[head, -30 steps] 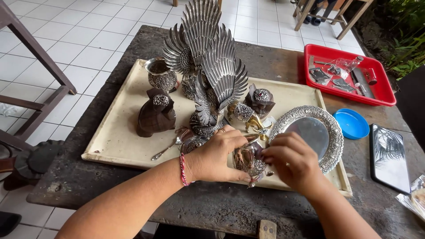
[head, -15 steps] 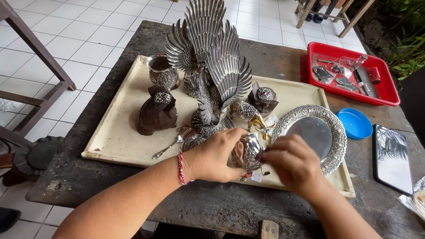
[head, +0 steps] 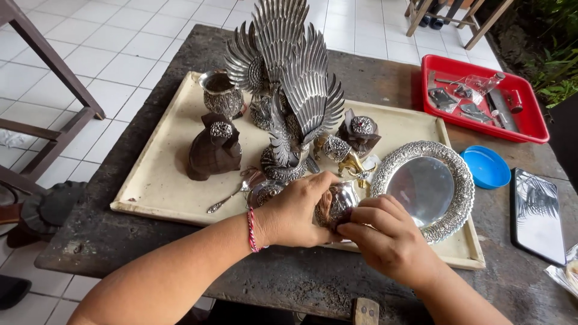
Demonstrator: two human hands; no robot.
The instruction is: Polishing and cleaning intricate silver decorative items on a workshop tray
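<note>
Fingers (head: pixel 313 183) of the left hand (head: pixel 293 210) curl around a small rounded silver piece with embossed pattern (head: pixel 337 201), while the right hand (head: pixel 388 238) pinches its near side from below. The piece sits between both hands, just in front of the tall silver winged bird figure (head: pixel 295 96), over the near edge of the cream rectangular tray (head: pixel 150 174). It looks mid-handling, not yet set down; the ornate round silver mirror plate (head: pixel 421 186) lies untouched, right of the bird.

A silversmith's open-air workshop: ornate silver figures (head: pixel 289 90) on a tray (head: pixel 156 180), red tool tray (head: pixel 536 129).
</note>
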